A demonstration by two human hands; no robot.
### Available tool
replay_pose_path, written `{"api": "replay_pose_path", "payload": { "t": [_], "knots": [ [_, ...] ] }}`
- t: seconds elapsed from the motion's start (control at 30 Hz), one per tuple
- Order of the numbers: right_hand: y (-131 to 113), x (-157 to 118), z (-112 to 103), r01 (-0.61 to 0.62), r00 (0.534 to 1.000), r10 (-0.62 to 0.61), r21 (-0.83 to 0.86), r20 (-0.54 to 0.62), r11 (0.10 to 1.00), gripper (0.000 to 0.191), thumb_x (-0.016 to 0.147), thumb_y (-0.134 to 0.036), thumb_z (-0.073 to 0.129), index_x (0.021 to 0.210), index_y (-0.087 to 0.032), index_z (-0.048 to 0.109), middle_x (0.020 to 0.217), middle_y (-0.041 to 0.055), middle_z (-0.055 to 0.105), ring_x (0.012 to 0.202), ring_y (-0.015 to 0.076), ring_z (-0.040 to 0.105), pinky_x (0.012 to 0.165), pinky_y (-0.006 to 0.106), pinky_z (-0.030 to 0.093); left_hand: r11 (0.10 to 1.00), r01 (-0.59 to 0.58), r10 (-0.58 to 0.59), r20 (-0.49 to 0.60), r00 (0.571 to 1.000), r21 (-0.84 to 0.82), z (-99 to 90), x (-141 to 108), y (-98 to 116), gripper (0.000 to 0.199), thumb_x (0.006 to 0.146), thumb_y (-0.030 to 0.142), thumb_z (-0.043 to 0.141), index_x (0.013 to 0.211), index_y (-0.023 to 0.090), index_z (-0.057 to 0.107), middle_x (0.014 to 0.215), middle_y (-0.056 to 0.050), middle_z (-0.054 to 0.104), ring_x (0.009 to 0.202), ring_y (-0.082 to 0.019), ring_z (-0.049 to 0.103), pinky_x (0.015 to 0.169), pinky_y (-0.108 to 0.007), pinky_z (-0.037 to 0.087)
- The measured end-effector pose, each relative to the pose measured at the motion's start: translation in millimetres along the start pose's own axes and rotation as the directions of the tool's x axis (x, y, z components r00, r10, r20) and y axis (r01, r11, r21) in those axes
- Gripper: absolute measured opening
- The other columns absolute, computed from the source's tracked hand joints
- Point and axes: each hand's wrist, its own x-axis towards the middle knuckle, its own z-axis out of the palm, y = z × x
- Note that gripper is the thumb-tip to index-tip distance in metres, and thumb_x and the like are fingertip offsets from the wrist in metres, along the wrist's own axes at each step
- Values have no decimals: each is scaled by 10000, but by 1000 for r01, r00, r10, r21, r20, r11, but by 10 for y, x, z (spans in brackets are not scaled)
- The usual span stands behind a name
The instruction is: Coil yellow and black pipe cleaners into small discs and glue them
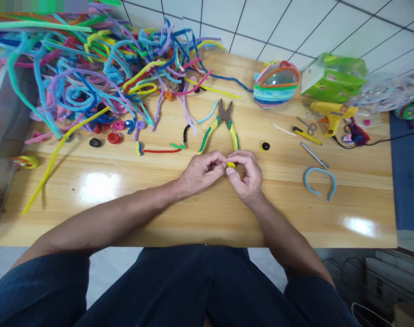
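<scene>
My left hand [204, 175] and my right hand [247, 176] meet over the middle of the table, both with fingers pinched. Between their fingertips is a small yellow piece of pipe cleaner [230, 164], mostly covered by the fingers. Just beyond them lie pliers [224, 113] with yellow-green handles and spread jaws. A small black and yellow coil [265, 146] rests to the right of my right hand. On the left, a red length of pipe cleaner [161, 151] joins other coloured bits.
A tangled heap of pipe cleaners [87, 86] fills the back left. Toward the right are a striped basket-like piece [276, 86], a green box [339, 77], a yellow glue gun [332, 117], scissors [309, 127], a yellow cutter [307, 135] and a bent blue pipe cleaner [306, 178].
</scene>
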Motion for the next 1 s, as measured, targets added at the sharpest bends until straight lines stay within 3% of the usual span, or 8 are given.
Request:
{"api": "replay_pose_path", "payload": {
  "t": [1.0],
  "knots": [
    [9,-7,8,-18,1000,17,-17,-5,1000,159,966,-220,646,1114,-269,677,1060,62,738,983,236,705,793,425,599,1000,-1,1,-5,1000,-11,9,-2,-28,170,966,322,653,868,185,643,715,23,622,606,-95,475,567,-217,383]
  ]
}}
